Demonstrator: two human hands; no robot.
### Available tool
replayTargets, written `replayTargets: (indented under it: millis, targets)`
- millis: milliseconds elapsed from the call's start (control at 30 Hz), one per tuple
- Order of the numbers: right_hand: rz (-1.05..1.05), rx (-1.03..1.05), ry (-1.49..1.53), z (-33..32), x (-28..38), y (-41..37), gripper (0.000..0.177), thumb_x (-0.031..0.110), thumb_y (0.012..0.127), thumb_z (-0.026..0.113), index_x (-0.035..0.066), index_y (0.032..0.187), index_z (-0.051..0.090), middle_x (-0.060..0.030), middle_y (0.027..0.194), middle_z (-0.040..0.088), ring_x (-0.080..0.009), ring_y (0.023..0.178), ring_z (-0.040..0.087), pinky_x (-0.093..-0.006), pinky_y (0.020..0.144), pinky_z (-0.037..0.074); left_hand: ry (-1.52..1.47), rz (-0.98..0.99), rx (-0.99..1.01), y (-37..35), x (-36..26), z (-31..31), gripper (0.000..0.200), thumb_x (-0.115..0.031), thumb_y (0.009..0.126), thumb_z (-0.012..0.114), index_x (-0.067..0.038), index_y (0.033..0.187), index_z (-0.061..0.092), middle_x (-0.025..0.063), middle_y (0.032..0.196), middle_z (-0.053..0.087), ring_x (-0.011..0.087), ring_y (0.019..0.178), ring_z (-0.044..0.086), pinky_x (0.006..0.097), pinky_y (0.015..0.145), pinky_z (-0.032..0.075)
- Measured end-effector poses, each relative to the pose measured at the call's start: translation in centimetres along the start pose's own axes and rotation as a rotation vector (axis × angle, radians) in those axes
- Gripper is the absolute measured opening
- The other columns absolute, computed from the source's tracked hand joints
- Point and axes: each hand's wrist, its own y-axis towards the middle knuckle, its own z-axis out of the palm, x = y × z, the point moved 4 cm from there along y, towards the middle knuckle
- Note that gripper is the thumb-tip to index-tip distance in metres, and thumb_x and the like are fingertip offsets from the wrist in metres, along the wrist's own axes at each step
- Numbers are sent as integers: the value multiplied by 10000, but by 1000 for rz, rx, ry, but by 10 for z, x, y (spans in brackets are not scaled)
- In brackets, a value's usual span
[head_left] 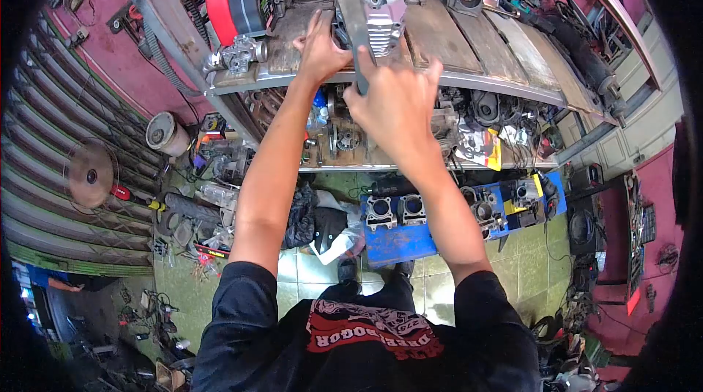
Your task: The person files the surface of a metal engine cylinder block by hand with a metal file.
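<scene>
A silver finned engine cylinder head [382, 29] sits on the wooden top of the workbench in front of me. My left hand [321, 53] is at its left side with fingers stretched and apart; whether it touches the part is hard to see. My right hand [399, 102] grips a long flat grey metal bar [353, 18], perhaps a file or scraper, with the index finger laid along it. The bar's wide end points away from me and covers the left part of the cylinder head.
A carburetor [245, 55] lies at the bench's left corner, near a red and black container [245, 7]. Engine parts line the back of the bench and the shelf below. On a blue low table [399, 244] stand cylinder blocks [380, 210]. A fan [91, 174] is at left.
</scene>
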Motion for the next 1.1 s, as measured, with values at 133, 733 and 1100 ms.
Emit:
replayTargets:
  millis: [133, 733, 1100]
  targets:
    - [39, 41, 90, -13, -1, 13, 484, 333, 816, 738, 118, 1250, 743, -181, 687, 701, -319, 703, 721, -574, 1067, 341, -9, -47, -21, 0, -1, -1, 1077, -495, 627, 854, -9, 1503, 457, 244, 1573, 441, 332, 1550, 287, 708, 1132, 166]
    - [28, 3, 37, 13, -14, 43, 482, 328, 824, 733, 86, 1241, 738, -174, 679, 700, -342, 683, 715, -576, 1036, 369, -68, 14, -28, 1, -3, -1, 1032, -427, 644, 870, -7, 1489, 455, 233, 1558, 452, 374, 1515, 331, 616, 1154, 239]
    - [27, 2, 37, 8, -14, 52, 514, 324, 848, 705, 78, 1299, 707, -203, 748, 725, -381, 731, 726, -614, 1050, 358, -64, 3, -29, 1, 5, 5, 971, -474, 732, 814, 3, 1494, 449, 250, 1559, 446, 360, 1511, 350, 676, 1151, 214]
